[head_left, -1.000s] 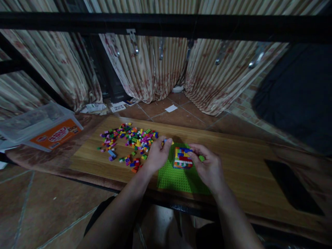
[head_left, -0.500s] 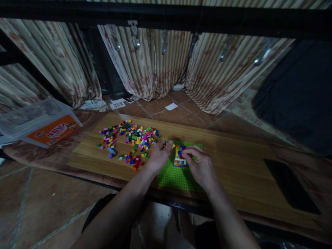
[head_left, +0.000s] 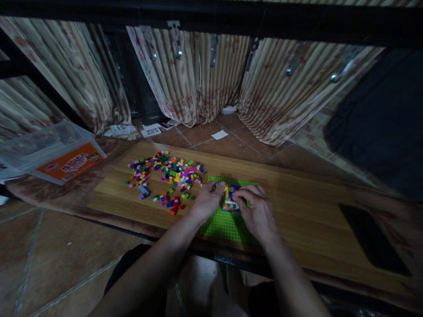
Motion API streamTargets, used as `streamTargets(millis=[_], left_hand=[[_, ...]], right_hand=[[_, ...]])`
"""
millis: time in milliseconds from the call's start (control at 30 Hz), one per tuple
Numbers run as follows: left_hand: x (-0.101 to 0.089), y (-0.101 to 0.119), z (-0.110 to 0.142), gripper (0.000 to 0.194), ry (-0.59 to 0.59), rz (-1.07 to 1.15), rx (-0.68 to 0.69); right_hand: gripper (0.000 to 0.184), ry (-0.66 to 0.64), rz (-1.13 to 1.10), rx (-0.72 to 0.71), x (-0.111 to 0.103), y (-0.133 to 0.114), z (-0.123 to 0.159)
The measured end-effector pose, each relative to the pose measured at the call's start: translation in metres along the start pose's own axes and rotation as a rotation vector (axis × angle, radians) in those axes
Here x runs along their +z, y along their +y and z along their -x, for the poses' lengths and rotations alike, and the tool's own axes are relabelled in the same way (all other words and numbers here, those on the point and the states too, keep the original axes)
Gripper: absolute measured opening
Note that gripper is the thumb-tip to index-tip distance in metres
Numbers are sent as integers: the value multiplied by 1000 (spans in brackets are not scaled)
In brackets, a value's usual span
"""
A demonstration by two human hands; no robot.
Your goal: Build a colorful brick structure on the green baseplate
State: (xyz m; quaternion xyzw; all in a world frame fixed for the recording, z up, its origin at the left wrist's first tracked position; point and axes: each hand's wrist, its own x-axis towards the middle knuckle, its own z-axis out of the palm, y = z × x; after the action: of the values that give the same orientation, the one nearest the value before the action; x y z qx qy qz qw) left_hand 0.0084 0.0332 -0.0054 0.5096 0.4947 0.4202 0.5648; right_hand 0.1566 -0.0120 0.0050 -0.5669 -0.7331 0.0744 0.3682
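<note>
Brick build (head_left: 228,201), blocky plastic, on studded baseplate (head_left: 222,226), left hand (head_left: 207,200), right hand (head_left: 257,209), grips unclear.

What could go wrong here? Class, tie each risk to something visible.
The right hand is at the brick structure on the green baseplate; pressing too hard might loosen bricks.

The left hand is near the loose bricks; a careless sweep could scatter some.

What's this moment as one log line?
left hand: beside brick build | right hand: at brick build | brick build: on green baseplate | loose bricks: on wooden board
</note>
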Motion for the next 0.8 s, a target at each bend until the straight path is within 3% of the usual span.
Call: streamTargets(millis=[500,667,800], left_hand=[[3,-5,7,38,6,-12,4],[2,0,8,36,-13,9,-5],[0,9,9,35,-61,56,-19]], right_hand=[[17,36,-31,99,5,1,-3],[12,92,-100,102,1,-1,0],[18,95,-171,93,-3,-9,-3]])
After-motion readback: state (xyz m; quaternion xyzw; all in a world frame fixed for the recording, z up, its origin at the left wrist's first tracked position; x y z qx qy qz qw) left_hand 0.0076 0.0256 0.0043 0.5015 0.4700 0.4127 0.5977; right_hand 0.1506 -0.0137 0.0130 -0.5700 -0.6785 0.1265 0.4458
